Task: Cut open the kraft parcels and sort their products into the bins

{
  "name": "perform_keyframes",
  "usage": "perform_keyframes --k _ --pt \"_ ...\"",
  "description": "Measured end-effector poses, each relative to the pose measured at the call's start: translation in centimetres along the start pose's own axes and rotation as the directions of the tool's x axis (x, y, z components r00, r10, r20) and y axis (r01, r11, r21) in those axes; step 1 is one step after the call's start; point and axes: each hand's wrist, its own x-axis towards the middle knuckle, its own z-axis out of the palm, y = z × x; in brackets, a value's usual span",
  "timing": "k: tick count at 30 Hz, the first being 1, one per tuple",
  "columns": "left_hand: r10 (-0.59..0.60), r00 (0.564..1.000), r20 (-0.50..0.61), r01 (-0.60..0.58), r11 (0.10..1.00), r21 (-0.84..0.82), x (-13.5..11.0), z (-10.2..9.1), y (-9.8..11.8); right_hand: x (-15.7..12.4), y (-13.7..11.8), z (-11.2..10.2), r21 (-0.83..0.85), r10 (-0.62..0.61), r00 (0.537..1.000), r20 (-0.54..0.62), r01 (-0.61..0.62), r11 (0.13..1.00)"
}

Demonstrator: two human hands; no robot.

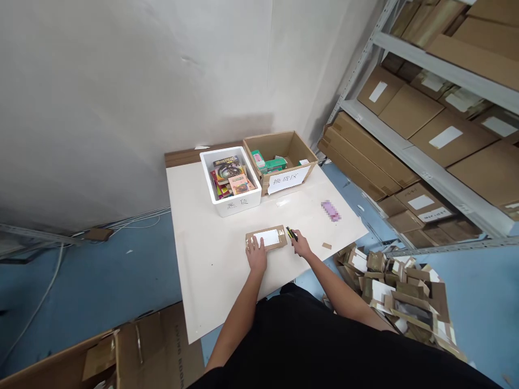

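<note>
A small flat cardboard box (277, 246) with a white label lies on the white-topped table (203, 286) in front of me. Spread over the left part of its top, my left hand (257, 254) presses on the box with the fingers apart. My right hand (300, 246) is wrapped round a black and yellow utility knife (291, 234). The knife points toward the right end of the box, close to its edge; whether the blade touches the cardboard is too small to tell.
Behind the box stand a white foam box (231, 208) of booklets and an open carton (263, 186) with green packages. A pixelated purple item (331, 210) and a cardboard scrap (326, 246) lie to the right. Discarded boxes (405, 297) pile beside the table, below loaded shelves (446, 59).
</note>
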Motion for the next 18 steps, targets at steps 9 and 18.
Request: perform_keyframes --k 9,18 --pt "0.001 1.0 0.011 -0.001 1.0 -0.003 -0.2 -0.4 0.7 1.0 -0.6 -0.1 -0.309 -0.072 0.997 0.013 0.073 0.948" --pt "-0.005 1.0 0.021 0.005 1.0 0.007 -0.4 -1.0 1.2 1.6 -0.4 -0.1 -0.304 -0.081 0.996 -0.024 0.07 0.95"
